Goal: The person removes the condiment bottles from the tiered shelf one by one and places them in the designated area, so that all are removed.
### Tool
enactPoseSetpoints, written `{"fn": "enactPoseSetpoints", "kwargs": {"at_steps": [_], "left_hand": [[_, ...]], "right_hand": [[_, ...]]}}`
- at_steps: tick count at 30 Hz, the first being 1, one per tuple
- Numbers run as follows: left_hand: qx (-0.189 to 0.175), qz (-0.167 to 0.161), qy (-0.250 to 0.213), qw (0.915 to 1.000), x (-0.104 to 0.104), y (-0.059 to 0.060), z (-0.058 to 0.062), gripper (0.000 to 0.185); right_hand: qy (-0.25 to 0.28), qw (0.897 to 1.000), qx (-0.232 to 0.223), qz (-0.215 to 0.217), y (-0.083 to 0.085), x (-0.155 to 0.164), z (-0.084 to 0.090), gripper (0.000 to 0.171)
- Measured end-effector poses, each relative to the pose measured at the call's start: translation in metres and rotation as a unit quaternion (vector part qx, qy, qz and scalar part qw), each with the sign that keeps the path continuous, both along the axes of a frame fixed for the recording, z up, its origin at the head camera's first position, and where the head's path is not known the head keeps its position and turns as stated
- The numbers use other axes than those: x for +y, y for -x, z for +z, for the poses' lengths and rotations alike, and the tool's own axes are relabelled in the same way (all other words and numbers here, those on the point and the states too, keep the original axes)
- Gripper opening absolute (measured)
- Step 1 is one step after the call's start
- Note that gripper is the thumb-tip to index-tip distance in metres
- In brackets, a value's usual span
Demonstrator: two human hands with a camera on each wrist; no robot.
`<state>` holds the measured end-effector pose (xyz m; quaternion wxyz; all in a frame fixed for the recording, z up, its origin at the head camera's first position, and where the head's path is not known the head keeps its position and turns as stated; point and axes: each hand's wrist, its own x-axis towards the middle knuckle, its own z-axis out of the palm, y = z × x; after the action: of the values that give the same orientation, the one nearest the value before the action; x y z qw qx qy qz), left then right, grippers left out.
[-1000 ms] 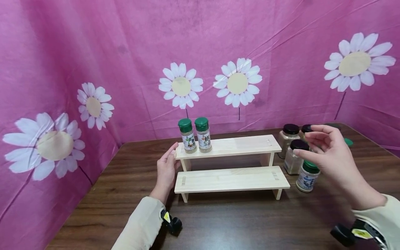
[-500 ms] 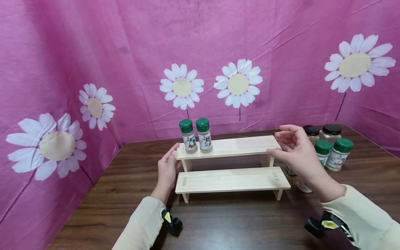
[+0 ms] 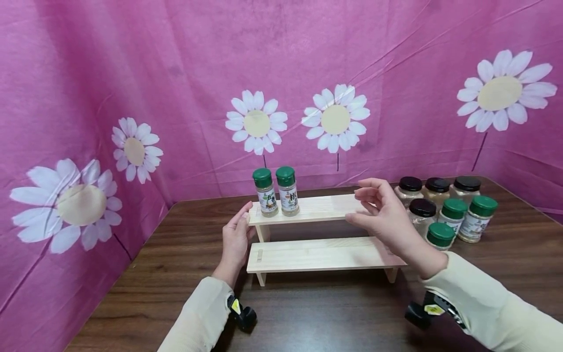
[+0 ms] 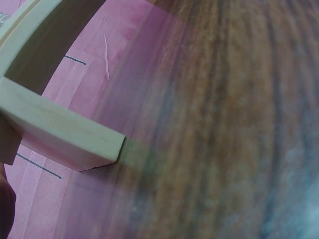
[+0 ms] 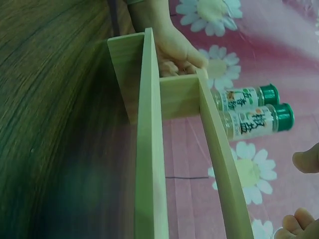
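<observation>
The left hand (image 3: 234,239) is resting its relaxed grip against the left end of the wooden two-step rack (image 3: 325,254), fingers straight, thumb touching the upper step's edge; the right hand (image 3: 383,215) is hovering empty over the rack's right half, fingers loosely spread, holding nothing; the rack is sitting mid-surface (image 3: 308,313), its two steps facing the person; two green-capped spice bottles (image 3: 276,191) are standing upright, touching, at the left end of the upper step; the rack is looking light and stiff, likely to slide if nudged, so its ends seem the best holds; more spice jars (image 3: 444,208) are clustering just right of the rack; a pink daisy cloth (image 3: 132,73) is hanging behind the rack.
</observation>
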<state>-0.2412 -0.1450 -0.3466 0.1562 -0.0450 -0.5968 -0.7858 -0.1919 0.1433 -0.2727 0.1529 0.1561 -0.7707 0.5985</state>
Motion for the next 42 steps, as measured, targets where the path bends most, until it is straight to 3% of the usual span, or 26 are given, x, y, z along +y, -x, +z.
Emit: {"fn": "enactPoseSetpoints", "kwargs": {"at_steps": [13,29,38,42], "left_hand": [[0.004,-0.008,0.001,1.0000,-0.001,0.001,-0.001,0.041],[0.004,-0.002,-0.008,1.0000,0.001,0.000,-0.003,0.040],[0.004,-0.004,-0.005,1.0000,-0.001,0.002,-0.006,0.040],[0.007,-0.008,-0.001,0.9999,-0.003,0.003,-0.005,0.041]], "right_hand": [[-0.010,0.999,-0.017,0.045,0.011,-0.037,-0.008,0.061],[-0.007,0.997,-0.041,0.067,0.022,-0.075,-0.008,0.057],[0.035,0.995,-0.058,0.073,0.034,-0.099,-0.012,0.060],[0.045,0.996,-0.059,0.056,0.035,-0.109,-0.009,0.061]]}}
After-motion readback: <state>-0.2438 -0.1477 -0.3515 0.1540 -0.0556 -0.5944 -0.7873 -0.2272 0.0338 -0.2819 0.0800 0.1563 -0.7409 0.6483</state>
